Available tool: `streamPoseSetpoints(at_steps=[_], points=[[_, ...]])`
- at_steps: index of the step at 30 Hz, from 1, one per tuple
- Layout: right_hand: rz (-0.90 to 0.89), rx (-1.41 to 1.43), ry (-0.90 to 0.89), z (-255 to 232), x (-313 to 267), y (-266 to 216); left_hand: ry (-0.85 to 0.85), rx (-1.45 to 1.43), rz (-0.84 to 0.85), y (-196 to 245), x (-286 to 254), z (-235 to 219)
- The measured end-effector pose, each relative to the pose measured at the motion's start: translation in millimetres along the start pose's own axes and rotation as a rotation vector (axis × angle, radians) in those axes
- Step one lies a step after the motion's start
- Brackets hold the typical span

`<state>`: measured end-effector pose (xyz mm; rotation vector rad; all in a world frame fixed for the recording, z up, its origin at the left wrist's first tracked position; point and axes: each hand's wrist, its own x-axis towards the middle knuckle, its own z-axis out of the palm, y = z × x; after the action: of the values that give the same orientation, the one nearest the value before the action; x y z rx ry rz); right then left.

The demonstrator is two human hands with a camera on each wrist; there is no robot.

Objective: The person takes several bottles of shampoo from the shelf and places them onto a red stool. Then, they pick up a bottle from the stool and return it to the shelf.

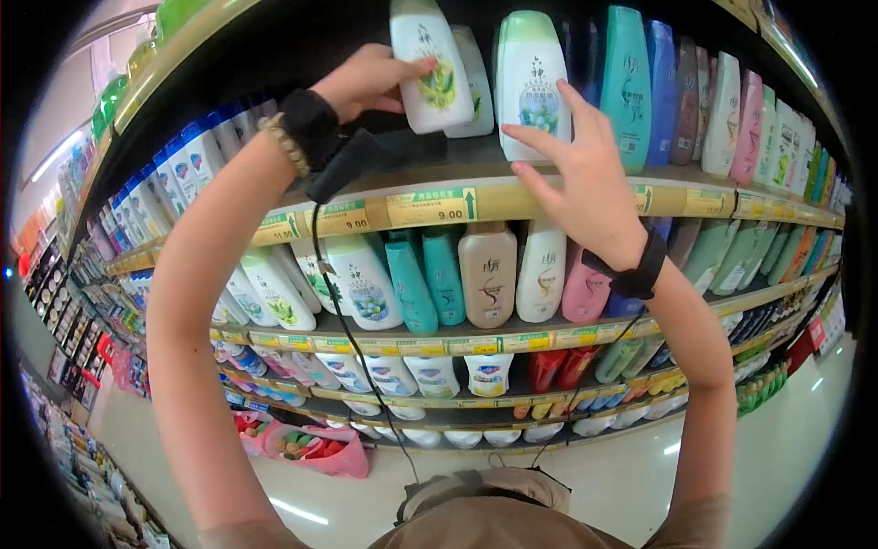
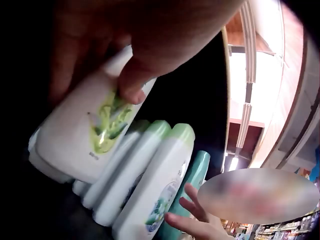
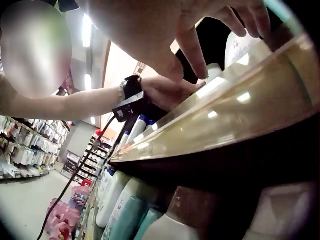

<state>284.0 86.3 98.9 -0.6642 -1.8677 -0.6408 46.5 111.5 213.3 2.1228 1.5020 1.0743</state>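
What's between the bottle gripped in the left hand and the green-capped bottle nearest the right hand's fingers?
In the head view, another white bottle shows between them, partly hidden behind the held bottle.

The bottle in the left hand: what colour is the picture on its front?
Green to yellow-green, on a white bottle; it shows best in the head view.

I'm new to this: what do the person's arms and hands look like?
Left hand and right hand are gloveless. The left wrist wears a black strap, pale beaded bracelet and black box with a black cable; the right, another black strap. The brown sleeves are short.
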Motion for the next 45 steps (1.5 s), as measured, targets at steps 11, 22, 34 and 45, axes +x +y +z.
streamPoseSetpoints(at_steps=[11,22,34,45], points=[[0.012,-0.123,-0.064,15,2,-10,-0.185,-0.115,-0.079,-25,55,25],[0.005,-0.147,-0.078,15,2,-4,-0.183,0.093,-0.148,-26,62,15],[0.021,-0.211,-0.015,23,3,-12,-0.13,0.022,-0.166,-27,67,24],[0.017,-0.205,-0.073,18,6,-14,0.027,0.642,-0.145,-9,67,35]])
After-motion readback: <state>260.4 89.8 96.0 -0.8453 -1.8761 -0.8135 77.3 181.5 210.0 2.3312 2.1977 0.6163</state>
